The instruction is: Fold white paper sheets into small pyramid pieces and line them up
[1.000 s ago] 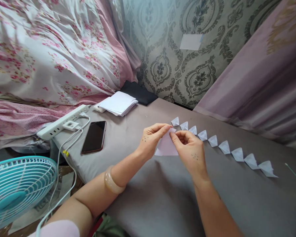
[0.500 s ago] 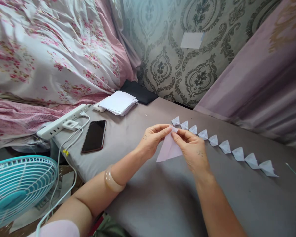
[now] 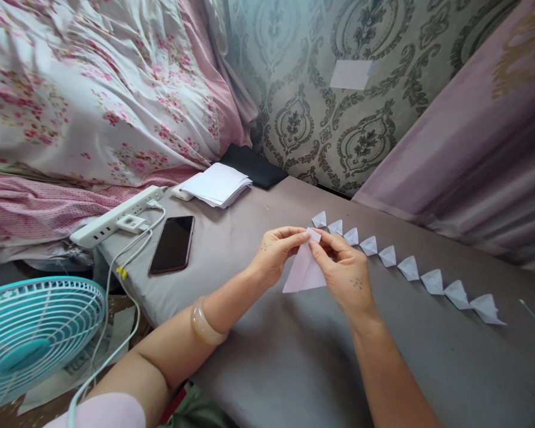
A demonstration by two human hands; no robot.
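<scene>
A pale pink sheet of paper [image 3: 304, 272], folded to a triangle-like shape with a narrow top, is held up between both hands. My left hand [image 3: 274, 252] pinches its upper left edge between thumb and fingers. On the other side, my right hand [image 3: 345, 267] grips the upper right edge, thumb in front and fingers behind. The fingertips of both hands nearly meet at the narrow top. Just beyond the hands, a row of several small folded white paper pieces [image 3: 387, 255] runs across the grey tabletop [image 3: 249, 345] towards the right.
Left of the hands lie a black phone [image 3: 172, 244], a stack of white paper [image 3: 218, 183] and a white power strip [image 3: 116, 217] with cables. A black pouch [image 3: 256, 167] rests at the back. A blue fan [image 3: 35, 339] stands lower left; a thin stick [image 3: 532, 314] lies far right.
My right hand has shifted slightly left and its fingers have moved at the top of the paper, where a small flat tip now shows more. The view has shifted a little.
</scene>
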